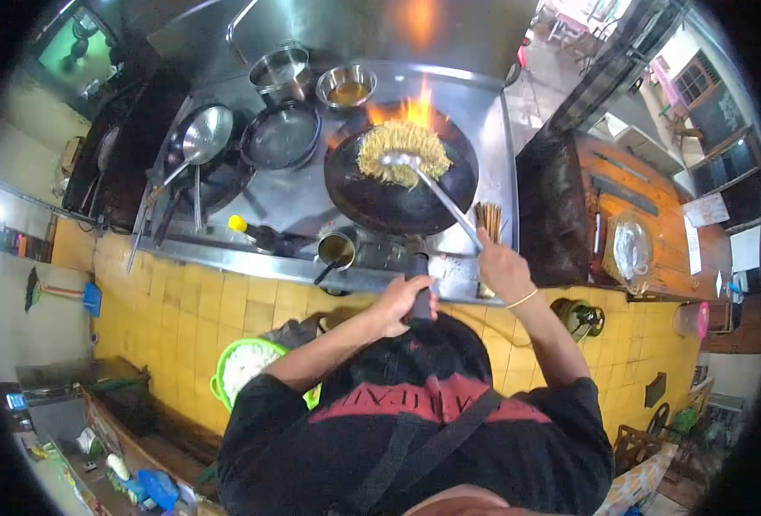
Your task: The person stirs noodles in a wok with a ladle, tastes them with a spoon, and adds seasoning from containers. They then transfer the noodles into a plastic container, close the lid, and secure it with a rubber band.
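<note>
My left hand is wrapped round the dark handle of a black wok on the steel stove. In my right hand is the long metal handle of a ladle, held at a slant over the wok's right side. The ladle's round bowl rests on a mound of yellowish-brown strands that look like noodles. Orange flames rise behind the mound at the wok's far rim. Beside the ladle handle stands a bundle of thin brown sticks.
Left of the wok are a black pan, a pot and a large strainer-like ladle. A steel bowl of brown liquid stands behind. Nearer are a yellow-capped bottle and a cup. A green basin sits below.
</note>
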A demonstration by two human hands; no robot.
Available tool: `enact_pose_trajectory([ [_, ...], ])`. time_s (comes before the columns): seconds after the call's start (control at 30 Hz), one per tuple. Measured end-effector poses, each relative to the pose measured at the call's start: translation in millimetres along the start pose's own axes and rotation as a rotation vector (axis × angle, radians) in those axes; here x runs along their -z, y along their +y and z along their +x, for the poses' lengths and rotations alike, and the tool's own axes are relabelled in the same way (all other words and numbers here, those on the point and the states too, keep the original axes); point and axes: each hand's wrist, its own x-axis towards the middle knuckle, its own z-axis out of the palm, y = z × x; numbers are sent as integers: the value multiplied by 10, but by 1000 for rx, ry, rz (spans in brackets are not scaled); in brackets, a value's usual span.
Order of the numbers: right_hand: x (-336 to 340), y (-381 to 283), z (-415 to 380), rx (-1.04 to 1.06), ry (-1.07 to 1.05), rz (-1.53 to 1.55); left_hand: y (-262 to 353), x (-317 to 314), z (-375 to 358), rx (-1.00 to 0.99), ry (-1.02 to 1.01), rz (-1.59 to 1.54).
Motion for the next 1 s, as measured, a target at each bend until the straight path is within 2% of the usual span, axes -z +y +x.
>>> enact_pose_trajectory([
  [0.03,62,-16,-6,-7,-29,48,30,-145,-184,62,49,19],
  [0.1,272,6,27,40,-70,97,170,34,-33,-40,-22,293],
  [0.13,335,1,-51,78,-127,139,420,33,21,-110,37,355],
  [0.17,387,-31,-58,112,-97,43,588,248,253,-45,-5,178],
  [0.23,204,32,3,109,-33,-5,649,421,505,-139,82,-37],
  [0.37,89,-41,73,-5,22,-8,-1,45,135,-78,110,43],
  [0.43,150,-18,44,-9,-71,90,12,-97,-110,2,5,22],
  [0.47,150,42,54,41,-78,117,160,-57,-65,5,-13,185],
  [0.5,165,46,35,38,-91,125,272,141,121,33,-83,127],
  [0.57,245,63,91,99,-143,90,593,282,396,-80,-1,-17],
  [0.6,136,85,100,70,-62,69,602,405,521,-101,55,-7],
  [0.63,36,66,89,64,-70,73,609,392,499,-118,111,-1],
  [0.67,-15,44,151,-12,-55,16,425,320,388,-150,148,25],
  [0.7,-9,38,258,-94,-26,-38,251,381,369,-149,98,79],
  [0.73,64,66,286,-156,-49,-39,204,282,150,-74,-31,78],
  [0.77,246,59,192,-166,-58,-35,226,130,-77,54,-12,60],
  [0.83,708,41,74,-196,-44,116,258,84,-173,93,-9,-3],
  [0.87,703,161,-13,-142,36,266,271,228,-8,76,-13,22],
  [0.97,611,89,19,-157,81,305,128,735,794,-231,43,148],
  [1.0,347,79,127,-146,119,343,130,839,983,-231,39,151],
])
